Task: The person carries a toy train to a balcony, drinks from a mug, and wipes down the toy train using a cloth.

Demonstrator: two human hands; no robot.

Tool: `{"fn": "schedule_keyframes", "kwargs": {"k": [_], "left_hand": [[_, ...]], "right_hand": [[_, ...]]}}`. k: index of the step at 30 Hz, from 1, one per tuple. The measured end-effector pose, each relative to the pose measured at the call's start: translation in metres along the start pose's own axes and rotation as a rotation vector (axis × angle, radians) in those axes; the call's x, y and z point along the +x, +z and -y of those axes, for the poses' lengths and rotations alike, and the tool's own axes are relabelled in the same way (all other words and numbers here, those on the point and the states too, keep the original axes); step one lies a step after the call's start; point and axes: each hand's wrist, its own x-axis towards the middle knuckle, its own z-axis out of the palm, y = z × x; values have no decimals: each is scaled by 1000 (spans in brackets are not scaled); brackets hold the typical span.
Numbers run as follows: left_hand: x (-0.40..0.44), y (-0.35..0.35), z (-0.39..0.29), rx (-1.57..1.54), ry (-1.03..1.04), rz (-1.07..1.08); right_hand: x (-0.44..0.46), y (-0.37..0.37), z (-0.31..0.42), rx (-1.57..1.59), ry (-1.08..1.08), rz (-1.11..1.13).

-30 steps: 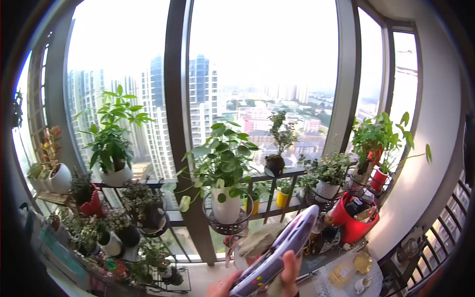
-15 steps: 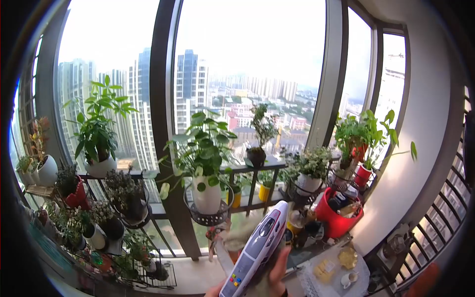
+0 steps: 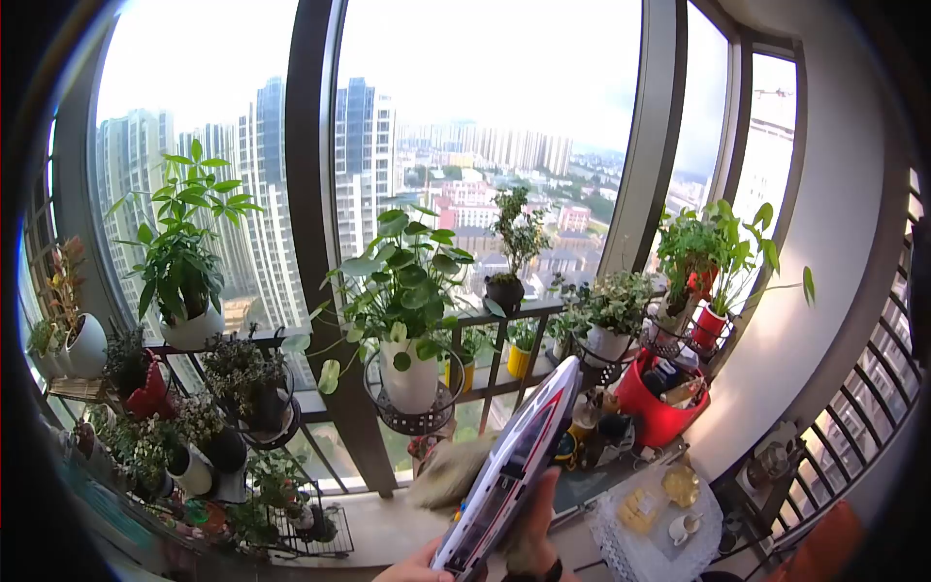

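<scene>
Red-striped toy train (image 3: 509, 475) is held tilted btwn both hands near 6 o'clock, nose aimed at abt 1 o'clock. Its R flank is gripped by the R hand (image 3: 531, 538), fingers pressed to it, partly hidden behind. Its near end is pinched by the L hand (image 3: 417, 565) at 6 o'clock, those fingers partly cut off by the frame. Lace-covered tabletop (image 3: 652, 545) is seen at 5 o'clock, set w/ a cup (image 3: 683, 528) and a gold dish (image 3: 681, 487). Red bucket (image 3: 652, 417) is placed at 4 o'clock, white plant pot (image 3: 407, 380) at 7
</scene>
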Motion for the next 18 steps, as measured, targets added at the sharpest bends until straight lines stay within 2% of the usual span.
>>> {"fn": "schedule_keyframes", "kwargs": {"k": [2,3,4,5,6,7,8,9,11,12,13,15,16,17,18], "left_hand": [[4,18,-12,-80,-60,96],[6,22,-13,-123,-65,117],[10,24,-8,-156,-20,19],[10,20,4,-162,-7,8],[14,9,15,-77,4,-61],[12,-4,27,12,4,-137],[16,-7,36,-7,114,-198],[13,-12,43,-21,116,-213],[8,-6,38,-189,266,-165],[5,-4,28,-106,299,-179],[-3,-21,30,-63,201,-205],[-7,13,-4,-87,281,-231],[-10,8,-3,-80,282,-233],[-13,-2,0,-85,248,-133],[-14,-13,2,-82,213,-26]], "right_hand": [[15,17,36,126,51,-20],[29,-13,28,139,-22,34],[32,-13,29,162,-64,21],[39,-13,30,186,-109,16],[46,-18,22,192,-104,47],[47,-28,4,134,-104,69],[45,-40,-15,71,-105,85],[32,-53,-33,-4,-87,82],[4,-62,-52,-162,-34,60],[-4,-47,-55,-236,-53,96],[-4,-61,-74,-559,-93,75],[6,-11,-47,-63,34,115],[19,-29,-55,-8,131,137],[33,-47,-63,52,219,158],[37,-7,-34,342,264,319]]}}
